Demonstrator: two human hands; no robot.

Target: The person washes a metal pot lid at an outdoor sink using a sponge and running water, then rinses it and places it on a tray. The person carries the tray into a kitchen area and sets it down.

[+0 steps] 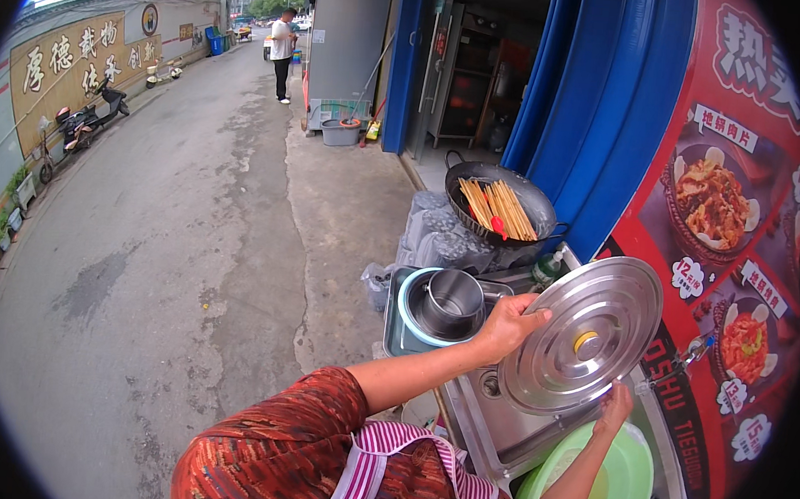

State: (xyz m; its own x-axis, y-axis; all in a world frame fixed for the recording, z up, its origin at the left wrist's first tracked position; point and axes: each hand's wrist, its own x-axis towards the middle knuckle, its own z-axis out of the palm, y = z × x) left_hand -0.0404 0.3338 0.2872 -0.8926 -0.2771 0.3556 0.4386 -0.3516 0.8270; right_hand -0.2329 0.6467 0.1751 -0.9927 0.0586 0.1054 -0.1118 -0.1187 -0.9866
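A round stainless-steel pot lid [559, 358] with a yellow-ringed knob is held tilted above a metal sink [500, 413]. My left hand [514, 323] grips its rim at the upper left, thumb on the knob side. At the lower edge my right hand [615, 407] supports the rim, its fingers partly hidden behind the lid. Below my right forearm, a light green plastic basin [625, 467] with liquid in it sits in the sink unit. Left of the lid, a metal pot [454, 296] stands inside a light-blue-rimmed basin [406, 312] on a tray [393, 343].
A wok [546, 197] full of chopsticks [504, 208] with a red spoon [498, 224] rests on plastic-wrapped bundles [436, 234]. A green bottle [547, 268] and a tap [695, 350] are near the wall. A person [282, 50] stands up the lane by a mop bucket [341, 133].
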